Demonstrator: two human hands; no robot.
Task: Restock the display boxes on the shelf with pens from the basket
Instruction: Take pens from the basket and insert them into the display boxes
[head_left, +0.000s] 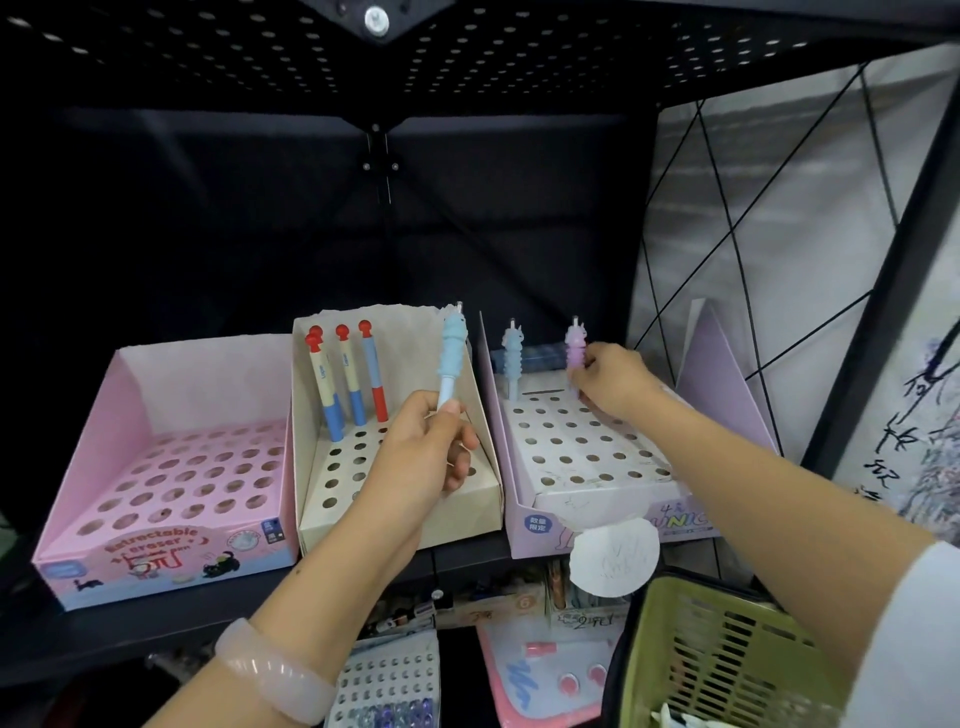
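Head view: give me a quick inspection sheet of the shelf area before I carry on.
Surface: dark shelf carrying three display boxes.
Job's things: pink box has no pens; beige box has four red-capped pens; lilac box has a blue pen; green basket lower right.
Clutter: stationery on the lower shelf.
Grippers: left hand holds a blue pen; right hand pinches a purple pen.
Cables: nothing seen.
Surroundings: perforated panel overhead.
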